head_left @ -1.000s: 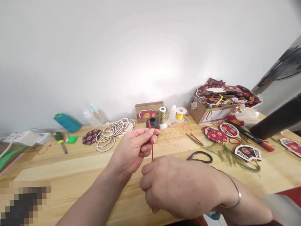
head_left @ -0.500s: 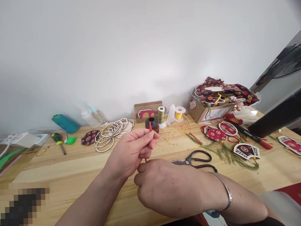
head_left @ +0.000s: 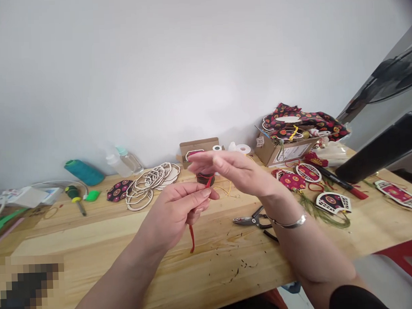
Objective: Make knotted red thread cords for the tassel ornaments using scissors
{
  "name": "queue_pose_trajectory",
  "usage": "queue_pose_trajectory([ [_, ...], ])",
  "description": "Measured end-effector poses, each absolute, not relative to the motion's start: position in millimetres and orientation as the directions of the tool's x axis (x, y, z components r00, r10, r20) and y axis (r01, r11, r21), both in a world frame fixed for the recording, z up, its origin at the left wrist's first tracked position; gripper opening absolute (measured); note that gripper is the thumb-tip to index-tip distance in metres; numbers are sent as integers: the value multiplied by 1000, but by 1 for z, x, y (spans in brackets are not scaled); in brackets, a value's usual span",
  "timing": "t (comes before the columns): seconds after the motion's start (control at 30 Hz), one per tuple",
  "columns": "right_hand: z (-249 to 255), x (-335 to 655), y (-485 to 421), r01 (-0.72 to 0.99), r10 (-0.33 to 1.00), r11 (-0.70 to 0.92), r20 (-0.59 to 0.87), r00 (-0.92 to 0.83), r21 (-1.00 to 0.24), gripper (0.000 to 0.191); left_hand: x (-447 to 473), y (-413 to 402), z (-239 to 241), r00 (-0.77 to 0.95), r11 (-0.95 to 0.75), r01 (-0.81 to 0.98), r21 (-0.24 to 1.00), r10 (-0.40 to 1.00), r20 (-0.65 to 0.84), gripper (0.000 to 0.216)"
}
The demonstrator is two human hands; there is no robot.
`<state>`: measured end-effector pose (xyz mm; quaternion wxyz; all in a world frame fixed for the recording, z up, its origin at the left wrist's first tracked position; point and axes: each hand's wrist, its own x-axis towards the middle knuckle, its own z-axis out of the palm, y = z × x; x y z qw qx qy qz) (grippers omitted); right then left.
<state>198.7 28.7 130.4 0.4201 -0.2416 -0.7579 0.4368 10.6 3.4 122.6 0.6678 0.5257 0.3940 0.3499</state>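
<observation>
Between the thumb and fingers of my left hand [head_left: 176, 212] a red cord [head_left: 192, 240] is pinched. Its tail hangs below the hand, and more of it rises above the fingertips. My right hand [head_left: 238, 173] is raised just above and to the right, its fingers stretched out flat toward the left. Nothing shows in its grip. Behind the hands stands a dark spool [head_left: 203, 178], partly covered by them. Black-handled scissors [head_left: 248, 221] lie on the table under my right wrist, which hides part of their handles.
Wooden cut-out frames [head_left: 149, 183] are piled at the back left, near a teal thread cone [head_left: 84, 172] and a screwdriver [head_left: 75, 199]. A cardboard box [head_left: 287, 154] with patterned fabric stands back right. Finished fabric ornaments [head_left: 333, 202] lie right. Dark thread scraps [head_left: 244, 264] are scattered in front.
My right hand has risen from below the left hand to above it, and its fingers have opened out. The cord's lower tail has come into view. My left hand keeps its pinch.
</observation>
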Motion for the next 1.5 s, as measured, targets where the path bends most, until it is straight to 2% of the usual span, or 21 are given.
queue_pose_trajectory([
  [0.1, 122, 195, 37, -19, 635, 438, 324, -701, -899, 57, 10, 3, 122, 422, 189, -53, 980, 894, -150, 20],
  [0.23, 127, 208, 38, 33, 614, 420, 256, -747, -907, 57, 6, 4, 120, 405, 147, 21, 989, 903, -143, 19],
  [0.43, 134, 220, 37, 258, 737, 469, 213, -642, -844, 16, 2, 5, 116, 376, 60, 134, 989, 920, -107, 24],
  [0.6, 135, 217, 35, 352, 782, 486, 218, -584, -800, 14, 3, 4, 117, 359, 48, 215, 975, 925, -124, 32],
  [0.7, 136, 214, 35, 382, 817, 499, 275, -506, -778, 16, 3, 3, 117, 357, 28, 221, 975, 928, -108, 32],
  [0.77, 136, 213, 33, 502, 866, 491, 336, -371, -711, 17, 2, 3, 117, 356, 26, 193, 981, 930, -95, 30],
  [0.83, 136, 214, 28, 690, 902, 423, 341, -263, -587, 20, 2, 3, 117, 349, 33, 163, 986, 933, -89, 28],
  [0.9, 131, 219, 16, 838, 932, 350, 246, -267, -419, 23, 2, 3, 118, 340, 35, 149, 988, 937, -84, 27],
  [0.97, 118, 228, -1, 897, 938, 348, 92, -335, -272, 23, 2, 3, 119, 334, 28, 143, 989, 940, -75, 27],
  [1.03, 98, 241, -20, 910, 924, 372, -23, -382, -183, 13, 3, 3, 120, 333, 22, 142, 990, 940, -69, 27],
  [1.1, 74, 256, -40, 929, 925, 354, -110, -364, -105, 19, 2, 4, 120, 332, 15, 147, 989, 941, -64, 29],
  [1.2, 46, 274, -61, 941, 943, 326, -32, -330, -86, 42, 0, 5, 122, 324, 6, 151, 989, 944, -55, 30],
  [1.27, 38, 278, -68, 938, 945, 328, 30, -327, -112, 46, -2, 6, 123, 313, 7, 139, 990, 948, -51, 30],
  [1.37, 38, 276, -71, 936, 945, 325, 79, -317, -133, 43, -4, 7, 126, 310, 23, 103, 994, 949, -54, 28],
  [1.5, 38, 269, -70, 947, 954, 299, 58, -294, -118, 33, -4, 8, 130, 305, 32, 59, 998, 951, -49, 24],
])
